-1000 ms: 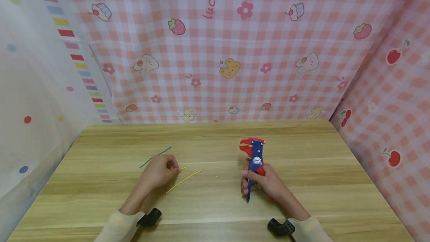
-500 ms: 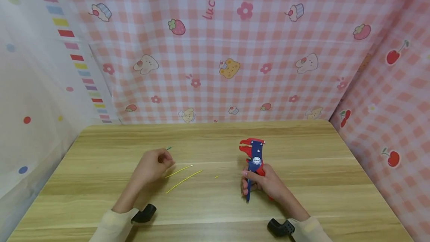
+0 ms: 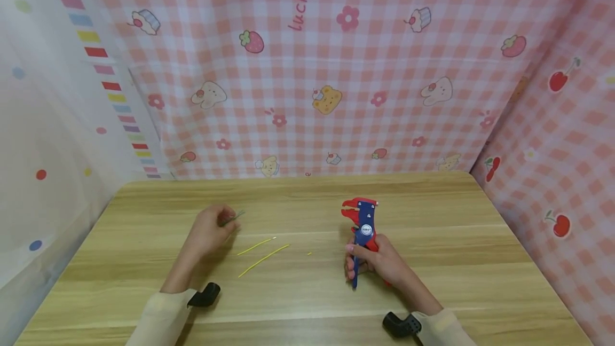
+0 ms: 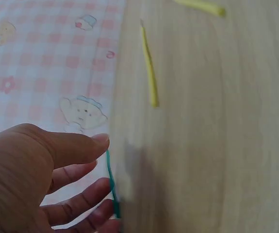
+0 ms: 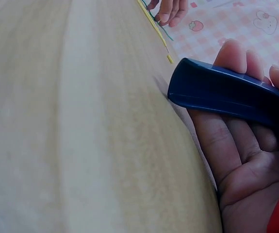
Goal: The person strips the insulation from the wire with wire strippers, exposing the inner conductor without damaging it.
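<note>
Left hand point(image 3: 211, 228): compared with one second earlier, it has moved from the shorter yellow wire point(image 3: 254, 246) to the green wire point(image 4: 110, 170), which runs beside its bent thumb and fingertips; whether they pinch it cannot be told. The yellow wire's bare end is now exposed. The longer yellow wire point(image 3: 262, 261) lies unmoved on the counter point(image 3: 312, 308). Right hand point(image 3: 381, 263): unchanged, fingers wrapped round the handle of the red-and-blue wire stripper point(image 3: 367, 218). Lettering: "luck", sideways on the checked cloth point(image 3: 288, 76); the tool's round label point(image 3: 367, 230) is too small to read.
</note>
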The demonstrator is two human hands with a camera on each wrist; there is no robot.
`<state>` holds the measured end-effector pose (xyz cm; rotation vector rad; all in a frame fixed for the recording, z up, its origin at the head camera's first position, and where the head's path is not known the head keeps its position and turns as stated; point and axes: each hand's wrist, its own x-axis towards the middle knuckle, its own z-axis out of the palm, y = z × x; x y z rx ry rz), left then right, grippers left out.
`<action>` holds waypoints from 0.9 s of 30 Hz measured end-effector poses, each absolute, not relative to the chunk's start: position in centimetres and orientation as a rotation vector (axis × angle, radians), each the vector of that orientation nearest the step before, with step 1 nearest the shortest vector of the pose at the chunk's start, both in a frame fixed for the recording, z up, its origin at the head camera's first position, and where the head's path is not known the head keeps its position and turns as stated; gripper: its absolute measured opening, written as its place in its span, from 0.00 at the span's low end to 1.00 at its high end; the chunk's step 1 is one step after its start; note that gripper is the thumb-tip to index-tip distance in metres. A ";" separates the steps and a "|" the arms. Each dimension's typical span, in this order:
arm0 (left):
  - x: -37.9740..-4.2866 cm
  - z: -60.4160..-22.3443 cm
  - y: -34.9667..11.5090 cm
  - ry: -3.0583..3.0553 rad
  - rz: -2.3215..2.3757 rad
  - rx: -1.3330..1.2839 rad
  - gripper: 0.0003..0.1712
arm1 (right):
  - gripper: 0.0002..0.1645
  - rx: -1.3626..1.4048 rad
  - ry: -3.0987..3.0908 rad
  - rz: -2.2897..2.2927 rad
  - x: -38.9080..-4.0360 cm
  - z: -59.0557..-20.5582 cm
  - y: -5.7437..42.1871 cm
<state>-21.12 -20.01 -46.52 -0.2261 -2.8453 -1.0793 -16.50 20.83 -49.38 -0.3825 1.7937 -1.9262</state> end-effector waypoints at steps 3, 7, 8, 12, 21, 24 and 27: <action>-21.8 -47.0 -20.5 -2.868 -1.070 -0.208 0.12 | 0.27 -0.385 1.793 -1.927 -16.5 -49.4 20.9; -22.7 -47.6 -21.1 -2.883 -1.118 -0.182 0.12 | 0.26 -0.403 1.798 -1.931 -16.6 -49.5 21.0; -22.8 -47.7 -21.2 -2.883 -1.144 -0.169 0.12 | 0.26 -0.411 1.794 -1.932 -16.6 -49.5 21.0; -23.0 -47.8 -21.6 -2.861 -1.228 -0.121 0.15 | 0.27 -0.420 1.777 -1.934 -16.5 -49.6 21.0; -23.1 -48.2 -22.3 -2.838 -1.161 -0.022 0.05 | 0.25 -0.424 1.778 -1.944 -16.6 -49.6 20.6; -23.0 -48.4 -22.2 -2.853 -1.132 -0.031 0.03 | 0.24 -0.429 1.780 -1.939 -16.5 -49.8 20.6; -22.9 -48.5 -21.8 -2.865 -1.089 -0.084 0.03 | 0.26 -0.412 1.796 -1.933 -16.6 -49.7 20.7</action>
